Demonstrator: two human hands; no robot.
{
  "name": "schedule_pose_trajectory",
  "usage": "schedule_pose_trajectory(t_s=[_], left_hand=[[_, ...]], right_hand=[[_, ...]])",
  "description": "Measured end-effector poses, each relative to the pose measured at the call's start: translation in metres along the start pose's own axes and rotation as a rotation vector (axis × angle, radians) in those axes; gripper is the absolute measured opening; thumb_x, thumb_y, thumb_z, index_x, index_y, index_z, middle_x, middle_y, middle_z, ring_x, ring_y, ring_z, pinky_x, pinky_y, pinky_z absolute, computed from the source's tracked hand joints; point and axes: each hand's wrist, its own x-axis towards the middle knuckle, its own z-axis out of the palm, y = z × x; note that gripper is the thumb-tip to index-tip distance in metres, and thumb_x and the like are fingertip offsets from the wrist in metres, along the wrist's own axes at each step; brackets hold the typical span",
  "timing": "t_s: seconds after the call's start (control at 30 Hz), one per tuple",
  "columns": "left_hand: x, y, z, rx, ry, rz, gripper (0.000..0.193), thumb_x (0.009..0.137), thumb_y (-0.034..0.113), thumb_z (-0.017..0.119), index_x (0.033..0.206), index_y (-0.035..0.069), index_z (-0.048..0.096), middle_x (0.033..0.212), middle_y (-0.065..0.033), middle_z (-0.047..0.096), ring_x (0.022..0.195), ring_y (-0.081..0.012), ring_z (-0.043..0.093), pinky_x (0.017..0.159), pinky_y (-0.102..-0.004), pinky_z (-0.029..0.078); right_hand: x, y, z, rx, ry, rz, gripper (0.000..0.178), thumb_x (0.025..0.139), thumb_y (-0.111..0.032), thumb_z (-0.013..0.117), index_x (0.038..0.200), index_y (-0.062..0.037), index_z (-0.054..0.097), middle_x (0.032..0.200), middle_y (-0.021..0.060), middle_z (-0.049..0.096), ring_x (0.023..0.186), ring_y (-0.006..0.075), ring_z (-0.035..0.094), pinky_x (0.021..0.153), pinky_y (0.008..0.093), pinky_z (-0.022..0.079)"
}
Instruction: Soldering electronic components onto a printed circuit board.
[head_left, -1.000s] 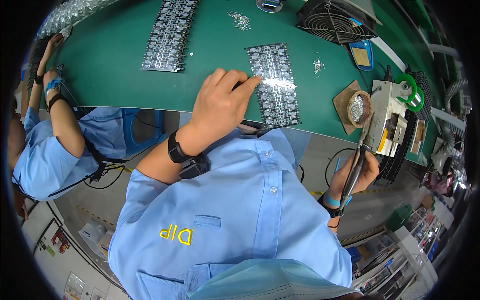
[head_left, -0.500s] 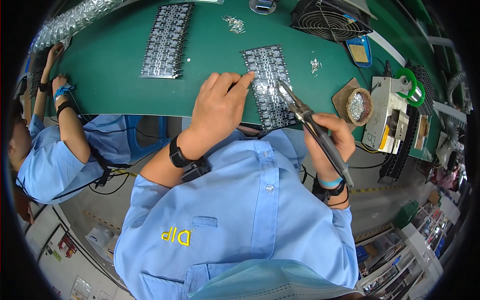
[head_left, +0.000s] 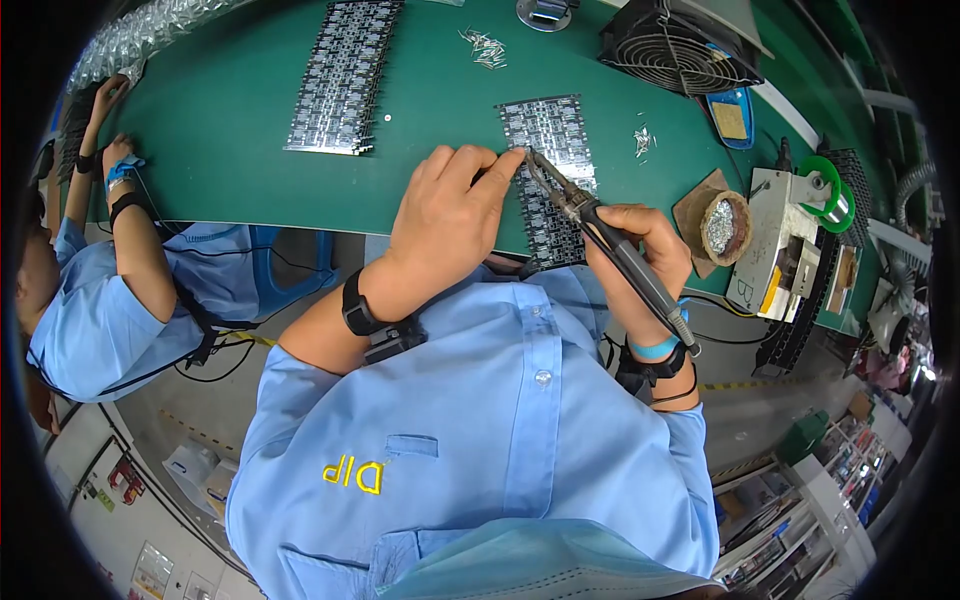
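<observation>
A panel of small circuit boards (head_left: 550, 120) lies on the green bench in front of me. In my right hand (head_left: 655, 245) is a soldering iron (head_left: 632, 262), slanting up and left. Its tip reaches the panel's left side, right beside the fingertips of my left hand (head_left: 450, 205). Those fingers are curled, thumb and forefinger pinched at the panel's left edge; anything between them is too small to make out. Small pale metal pins (head_left: 643, 140) lie loose to the right of the panel, and another pile of pins (head_left: 485, 48) sits farther back.
A stack of board panels (head_left: 340, 80) lies at the back left. A black fan (head_left: 680, 50), a sponge in a blue tray (head_left: 730, 118), a round bowl of silvery bits (head_left: 722, 228) and a green solder spool (head_left: 835, 195) stand right. A co-worker (head_left: 110, 290) sits at left.
My right hand has moved left, bringing the iron's tip from the panel's middle to its left edge by my left fingertips. My left hand has shifted slightly right in the picture.
</observation>
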Motion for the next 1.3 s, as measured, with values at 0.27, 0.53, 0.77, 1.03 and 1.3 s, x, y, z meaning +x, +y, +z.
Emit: schedule_pose_trajectory(t_s=[0.27,0.53,0.77,1.03,1.3], left_hand=[[-0.001,-0.003,0.001,0.008,-0.011,0.004,0.042,0.081,0.002,0.068,0.122,0.005,0.071,0.098,-0.0055,0.060,0.087,-0.0254,0.057,0.078,-0.0386,0.048],[-0.001,-0.003,0.000,0.000,-0.016,0.007,0.042,0.081,0.001,0.067,0.123,0.006,0.070,0.098,-0.0056,0.060,0.087,-0.0256,0.057,0.078,-0.0386,0.048],[0.000,0.000,0.002,-0.003,-0.005,0.016,0.042,0.081,0.001,0.066,0.122,0.005,0.071,0.098,-0.0059,0.060,0.087,-0.0258,0.056,0.078,-0.0391,0.048],[0.002,-0.002,-0.001,-0.033,0.019,0.038,0.039,0.082,-0.002,0.066,0.120,0.003,0.072,0.095,-0.0080,0.061,0.083,-0.0275,0.056,0.075,-0.0401,0.048],[0.004,0.002,-0.005,0.010,0.011,0.031,0.039,0.082,-0.003,0.066,0.120,0.002,0.072,0.094,-0.0086,0.061,0.082,-0.0282,0.056,0.074,-0.0404,0.048]], right_hand=[[0.000,0.000,0.000,-0.007,0.004,0.086,0.024,0.080,0.006,0.079,0.101,-0.0001,0.069,0.092,0.0054,0.072,0.080,0.0078,0.066,0.072,0.0222,0.052],[-0.001,-0.001,-0.005,-0.042,-0.028,0.036,0.024,0.082,0.006,0.078,0.102,0.0004,0.068,0.093,0.0054,0.071,0.083,0.0096,0.067,0.074,0.0231,0.052],[-0.037,0.007,-0.032,-0.016,0.282,-0.050,0.029,0.084,0.007,0.073,0.108,-0.0022,0.061,0.097,0.0091,0.065,0.084,0.0126,0.061,0.075,0.0259,0.049],[-0.096,0.042,-0.053,-0.348,0.669,-0.161,0.032,0.090,0.010,0.066,0.117,-0.0027,0.056,0.113,0.0098,0.060,0.094,0.0152,0.061,0.084,0.0285,0.052],[-0.103,0.052,-0.050,-0.226,0.614,0.021,0.031,0.091,0.009,0.065,0.117,-0.0033,0.054,0.112,0.0096,0.059,0.092,0.0149,0.061,0.082,0.0284,0.052]])
